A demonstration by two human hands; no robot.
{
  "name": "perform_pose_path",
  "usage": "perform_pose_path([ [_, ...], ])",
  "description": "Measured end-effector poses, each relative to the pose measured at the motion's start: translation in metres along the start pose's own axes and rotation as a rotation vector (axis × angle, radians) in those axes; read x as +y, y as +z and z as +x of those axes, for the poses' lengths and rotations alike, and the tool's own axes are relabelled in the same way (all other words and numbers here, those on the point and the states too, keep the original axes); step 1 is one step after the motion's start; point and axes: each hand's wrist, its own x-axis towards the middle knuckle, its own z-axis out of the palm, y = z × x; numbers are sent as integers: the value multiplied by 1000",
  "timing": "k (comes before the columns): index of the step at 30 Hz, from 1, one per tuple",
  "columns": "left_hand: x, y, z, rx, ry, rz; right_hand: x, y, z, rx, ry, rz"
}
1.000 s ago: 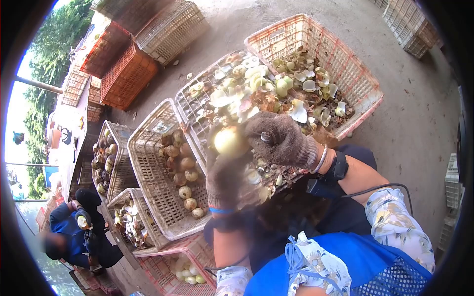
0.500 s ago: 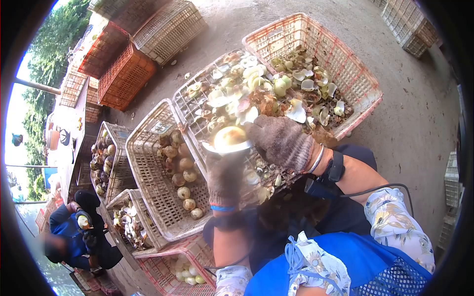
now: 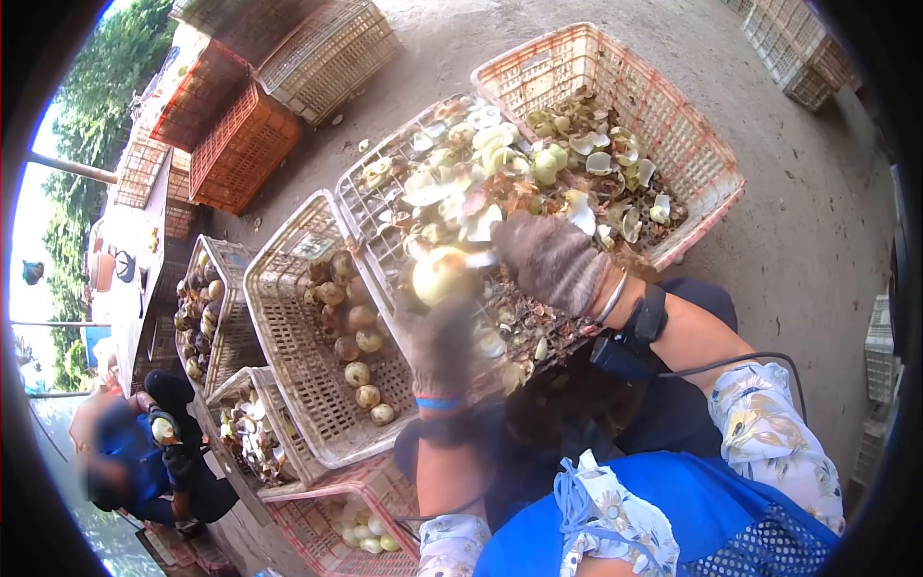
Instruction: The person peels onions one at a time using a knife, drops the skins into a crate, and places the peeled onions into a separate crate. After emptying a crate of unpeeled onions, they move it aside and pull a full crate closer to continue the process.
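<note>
Onion [image 3: 440, 277], pale and round, sits in my brown-gloved left hand [image 3: 440, 341], my brown-gloved right hand [image 3: 550, 262] curling close, grip unclear, with brown-skinned onions [image 3: 362, 396] awaiting peeling in the grimy white crate [image 3: 317, 409], pale peeled ones [image 3: 371, 544] in the reddish plastic crate [image 3: 312, 531].

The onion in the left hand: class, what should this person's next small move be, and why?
Probably bring the right hand in to the onion and ease off a little outer layer: the left hand holds the onion up, the right is close beside it, and loose peelings lie just beyond. Blur hides how much skin remains.
</note>
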Motion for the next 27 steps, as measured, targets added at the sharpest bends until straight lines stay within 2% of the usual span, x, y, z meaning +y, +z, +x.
perform_pose_path([
  [2, 19, -2, -6, 1, 6, -414, 30, 8, -4, -53, 189, 169],
  [3, 41, 10, -7, 176, -28, -515, 32, 5, -5, -72, 369, 301],
  [4, 33, 8, -4, 194, -18, -531, 40, 14, -4, -55, 479, 271],
  [6, 7, 3, -2, 204, 45, -560, 39, 13, -3, 4, 609, 405],
  [7, 2, -5, -3, 139, 259, 104, 32, 9, -3, 0, 610, 410],
  [8, -1, -7, -3, 138, 261, 110, 25, 3, -2, -41, 620, 522],
  [10, 9, -8, 1, -90, -137, -1265, 14, -2, 1, -81, 625, 645],
  [12, 11, -11, 4, -63, -92, -1222, 9, -2, 5, -84, 600, 636],
  [14, 0, -22, 5, -2, -137, -1314, -2, -6, 9, -51, 530, 663],
  [16, -3, -29, -1, 36, -139, -1237, -13, -12, 8, 34, 443, 708],
  [18, -3, -33, -5, -22, -181, -1288, -25, -15, 9, 7, 417, 723],
  [19, 0, -31, -8, 75, -203, -1149, -32, -16, 8, 20, 391, 717],
  [21, -7, -33, -11, 88, -165, -1101, -41, -10, 6, 106, 267, 675],
  [22, -13, -34, -11, 99, -124, -1057, -43, -10, 4, 107, 269, 675],
  [23, -20, -37, -11, 95, -123, -1058, -45, -12, 3, 6, 314, 675],
  [25, -28, -41, -8, 75, 149, 128, -48, -20, 3, -129, 345, 723],
  [26, -31, -42, -5, 74, 155, 120, -47, -20, 2, -126, 343, 712],
  [27, -26, -41, -2, 68, 190, -30, -47, -18, 1, -139, 271, 711],
])
